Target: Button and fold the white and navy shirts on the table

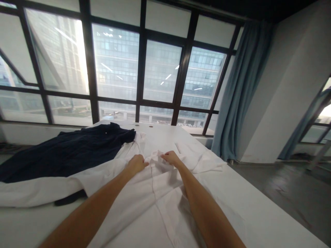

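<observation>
White shirt (160, 193) lies spread on the counter (258, 206), button placket up. Your left hand (136, 163) and right hand (171, 158) pinch its collar area closed. Light, limp cloth; likely best held near collar or shoulders. Navy garment (67, 151) lies alongside.

Bright hazy daylight comes through the window (116, 65), with glare at the left. The room is dimmer; edges bend.
</observation>
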A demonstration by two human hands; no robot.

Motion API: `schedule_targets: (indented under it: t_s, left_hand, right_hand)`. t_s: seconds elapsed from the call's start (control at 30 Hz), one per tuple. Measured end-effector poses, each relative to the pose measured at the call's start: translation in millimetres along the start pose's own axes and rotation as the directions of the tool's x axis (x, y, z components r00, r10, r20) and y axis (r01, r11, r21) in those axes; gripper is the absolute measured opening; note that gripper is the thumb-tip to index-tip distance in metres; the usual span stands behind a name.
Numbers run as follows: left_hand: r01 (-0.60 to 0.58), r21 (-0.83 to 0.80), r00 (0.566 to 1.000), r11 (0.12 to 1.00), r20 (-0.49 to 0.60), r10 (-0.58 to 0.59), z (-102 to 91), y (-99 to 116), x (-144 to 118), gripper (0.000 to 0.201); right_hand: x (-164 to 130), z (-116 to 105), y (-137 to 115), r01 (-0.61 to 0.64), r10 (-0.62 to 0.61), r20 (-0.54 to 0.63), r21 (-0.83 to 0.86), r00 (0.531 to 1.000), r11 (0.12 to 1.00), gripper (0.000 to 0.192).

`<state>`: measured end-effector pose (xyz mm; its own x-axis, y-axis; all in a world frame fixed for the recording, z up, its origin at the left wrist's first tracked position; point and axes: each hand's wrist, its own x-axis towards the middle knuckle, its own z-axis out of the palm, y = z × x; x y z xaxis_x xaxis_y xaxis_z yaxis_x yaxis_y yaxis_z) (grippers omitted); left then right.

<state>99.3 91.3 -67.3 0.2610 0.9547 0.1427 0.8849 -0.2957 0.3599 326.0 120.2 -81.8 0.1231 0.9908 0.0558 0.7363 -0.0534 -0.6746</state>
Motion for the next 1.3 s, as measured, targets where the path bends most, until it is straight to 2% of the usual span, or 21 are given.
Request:
schedule_targets:
  t_s: [0.17, 0.27, 0.37, 0.5, 0.57, 0.7, 0.77, 0.83, 0.9, 0.97, 1.03, 1.07, 1.1, 1.13, 1.17, 1.2, 1.23, 1.3]
  left_hand:
    - [0.077, 0.015, 0.989, 0.997, -0.127, -0.074, -21.9, -28.1, 9.2, 0.028]
    - [0.076, 0.068, 0.981, 0.995, -0.182, -0.062, -30.3, -34.6, 6.9, 0.026]
    - [0.092, 0.127, 0.973, 0.988, -0.221, -0.062, -31.8, -30.1, 1.3, 0.024]
    - [0.096, 0.166, 0.962, 0.981, -0.270, -0.049, -32.6, -20.1, -2.2, 0.027]
    - [0.082, 0.128, 0.957, 0.988, -0.286, -0.043, -35.8, -17.2, -0.6, 0.024]
    - [0.052, -0.162, 0.977, 0.985, -0.196, -0.084, -46.8, -17.2, 4.3, 0.021]
    - [0.034, -0.226, 0.975, 0.974, -0.207, -0.082, -52.7, -19.3, 4.6, 0.016]
    - [0.003, -0.126, 0.959, 0.992, -0.281, -0.038, -57.7, -21.2, 3.0, 0.011]
    - [-0.015, 0.014, 0.952, 1.000, -0.306, 0.018, -61.6, -21.2, 0.4, 0.011]
    - [-0.009, 0.068, 0.959, 0.998, -0.282, 0.028, -64.3, -18.7, -2.1, 0.011]
    - [0.035, -0.006, 0.983, 0.999, -0.180, -0.035, -66.0, -15.9, -4.1, 0.012]
    - [0.079, -0.081, 0.993, 0.994, -0.083, -0.085, -66.8, -15.6, -4.7, 0.013]
    - [0.130, -0.173, 0.991, 0.976, 0.039, -0.125, -67.7, -16.5, -4.6, 0.015]
    - [0.179, -0.272, 0.977, 0.946, 0.161, -0.139, -68.9, -18.9, -3.5, 0.018]
    - [0.216, -0.363, 0.959, 0.906, 0.253, -0.128, -70.4, -22.4, -0.8, 0.020]
    - [0.233, -0.443, 0.949, 0.866, 0.296, -0.104, -72.4, -26.8, 3.8, 0.021]
    - [0.224, -0.506, 0.953, 0.833, 0.293, -0.078, -74.9, -31.4, 10.8, 0.022]
    - [0.146, -0.560, 0.983, 0.816, 0.178, -0.054, -80.7, -38.5, 32.3, 0.024]
  right_hand:
    - [0.6, -19.6, 8.9, -0.119, 0.064, 0.192, 0.291, 0.979, 0.949, 0.024]
    - [-2.8, -29.0, 7.4, -0.163, 0.056, 0.305, 0.339, 0.951, 0.926, 0.018]
    - [-6.2, -32.6, -0.3, -0.174, 0.072, 0.326, 0.297, 0.943, 0.939, 0.013]
    - [-7.6, -33.3, -12.6, -0.157, 0.110, 0.230, 0.200, 0.967, 0.967, 0.015]
    - [-7.7, -34.9, -17.2, -0.141, 0.121, 0.166, 0.117, 0.979, 0.983, 0.017]
    - [-12.2, -44.3, -25.3, -0.044, 0.044, 0.002, -0.067, 0.999, 0.997, 0.020]
    - [-18.4, -50.3, -31.3, 0.011, -0.024, -0.079, -0.160, 0.997, 0.987, 0.020]
    - [-26.6, -55.1, -39.3, 0.026, -0.061, -0.140, -0.243, 0.988, 0.970, 0.018]
    - [-34.6, -57.6, -48.5, -0.011, -0.055, -0.208, -0.303, 0.976, 0.953, 0.014]
    - [-40.7, -58.3, -56.9, -0.069, -0.049, -0.319, -0.349, 0.947, 0.935, 0.018]
    - [-44.3, -58.5, -62.0, -0.095, -0.055, -0.379, -0.365, 0.924, 0.926, 0.022]
    - [-45.2, -58.7, -63.1, -0.098, -0.026, -0.348, -0.334, 0.937, 0.937, 0.022]
    - [-45.7, -59.1, -63.4, -0.105, 0.032, -0.264, -0.266, 0.964, 0.958, 0.020]
    - [-45.8, -59.6, -63.2, -0.122, 0.102, -0.127, -0.165, 0.987, 0.979, 0.021]
    - [-45.3, -59.9, -62.9, -0.155, 0.157, 0.041, -0.044, 0.987, 0.987, 0.025]
    - [-44.0, -60.1, -63.1, -0.197, 0.178, 0.199, 0.077, 0.964, 0.977, 0.029]
    - [-41.8, -59.9, -64.3, -0.228, 0.163, 0.313, 0.183, 0.936, 0.956, 0.033]
    - [-32.7, -58.5, -70.5, -0.226, 0.080, 0.394, 0.340, 0.915, 0.913, 0.034]
